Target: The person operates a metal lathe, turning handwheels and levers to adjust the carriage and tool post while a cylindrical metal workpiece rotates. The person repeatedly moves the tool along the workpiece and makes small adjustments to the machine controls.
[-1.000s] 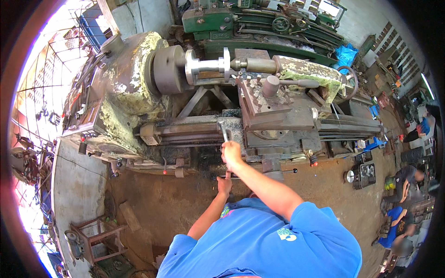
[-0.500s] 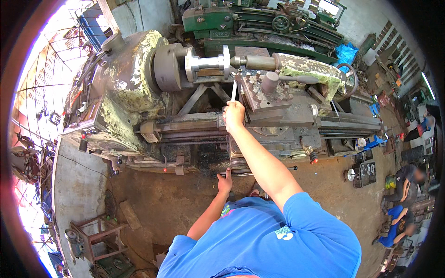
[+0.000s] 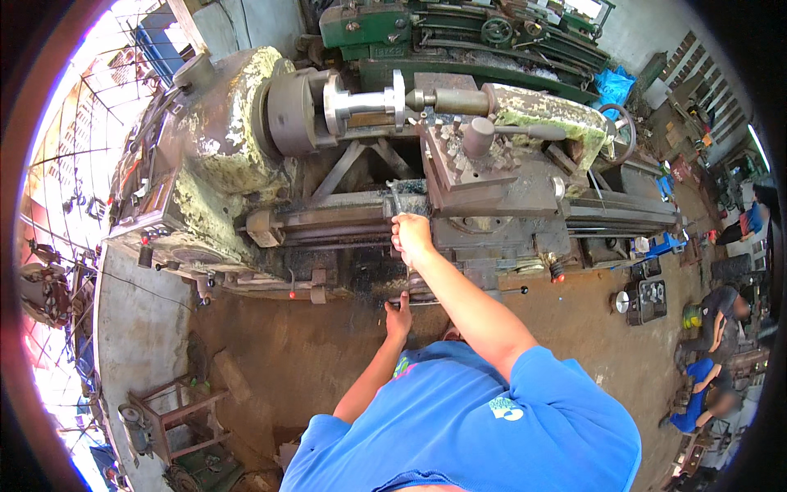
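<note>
My right hand [image 3: 412,238] is closed around a slim, light-grey tool [image 3: 396,195] whose exact kind I cannot make out. The tool's far end reaches the chip-covered lathe bed, just left of the tool post [image 3: 471,156]. Lower down, my left hand [image 3: 398,321] is at the left side of the carriage handwheel [image 3: 420,293], thumb raised against it; its other fingers are partly hidden. A shiny flanged metal workpiece [image 3: 365,103] sits between the lathe chuck [image 3: 293,112] and the tailstock centre [image 3: 420,100].
The tailstock [image 3: 545,111] and its handwheel stand at the right. Behind is a green lathe [image 3: 492,70]. A black crate [image 3: 652,301] stands on the floor at right, with people [image 3: 713,328] beyond it. A wooden stand [image 3: 176,418] is at lower left.
My right hand has drawn back toward me with the slim tool, from beside the tool post down to the bed's near side. My left hand has stayed at the handwheel.
</note>
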A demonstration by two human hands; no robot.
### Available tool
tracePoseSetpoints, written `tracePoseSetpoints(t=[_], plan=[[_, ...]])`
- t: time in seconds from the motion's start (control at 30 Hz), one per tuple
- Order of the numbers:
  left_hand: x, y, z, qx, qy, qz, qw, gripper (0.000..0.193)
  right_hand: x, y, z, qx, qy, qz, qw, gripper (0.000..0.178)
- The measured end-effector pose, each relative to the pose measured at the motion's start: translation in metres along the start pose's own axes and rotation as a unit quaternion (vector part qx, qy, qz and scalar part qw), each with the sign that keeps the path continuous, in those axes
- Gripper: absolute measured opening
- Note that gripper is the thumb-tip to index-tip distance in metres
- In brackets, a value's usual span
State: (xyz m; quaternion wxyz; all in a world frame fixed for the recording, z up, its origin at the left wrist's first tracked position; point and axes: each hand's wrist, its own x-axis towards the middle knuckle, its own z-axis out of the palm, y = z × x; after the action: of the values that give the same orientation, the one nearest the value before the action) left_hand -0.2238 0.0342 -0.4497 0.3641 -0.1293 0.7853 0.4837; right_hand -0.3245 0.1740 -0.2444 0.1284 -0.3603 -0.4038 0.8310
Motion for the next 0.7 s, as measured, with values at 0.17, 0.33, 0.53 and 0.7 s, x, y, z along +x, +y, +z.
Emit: tracePoseSetpoints(t=[0.17, 0.33, 0.53, 0.7], plan=[[-0.030, -0.017, 0.004, 0.001, 0.026, 0.038, 0.999, 0.103, -0.044, -0.024, -0.020, -0.137, -0.141, 0.083, 0.977, 0.019], [-0.054, -0.011, -0.003, 0.034, 0.082, 0.134, 0.987, 0.096, -0.086, -0.040, -0.064, -0.266, -0.250, -0.051, 0.930, 0.021], [-0.046, 0.007, -0.008, 0.042, 0.034, 0.138, 0.989, 0.098, -0.137, -0.058, -0.164, -0.023, -0.065, -0.317, 0.946, 0.024], [-0.038, 0.019, 0.003, 0.168, 0.029, 0.115, 0.979, 0.108, -0.106, -0.103, -0.221, 0.019, 0.120, -0.294, 0.948, 0.022]])
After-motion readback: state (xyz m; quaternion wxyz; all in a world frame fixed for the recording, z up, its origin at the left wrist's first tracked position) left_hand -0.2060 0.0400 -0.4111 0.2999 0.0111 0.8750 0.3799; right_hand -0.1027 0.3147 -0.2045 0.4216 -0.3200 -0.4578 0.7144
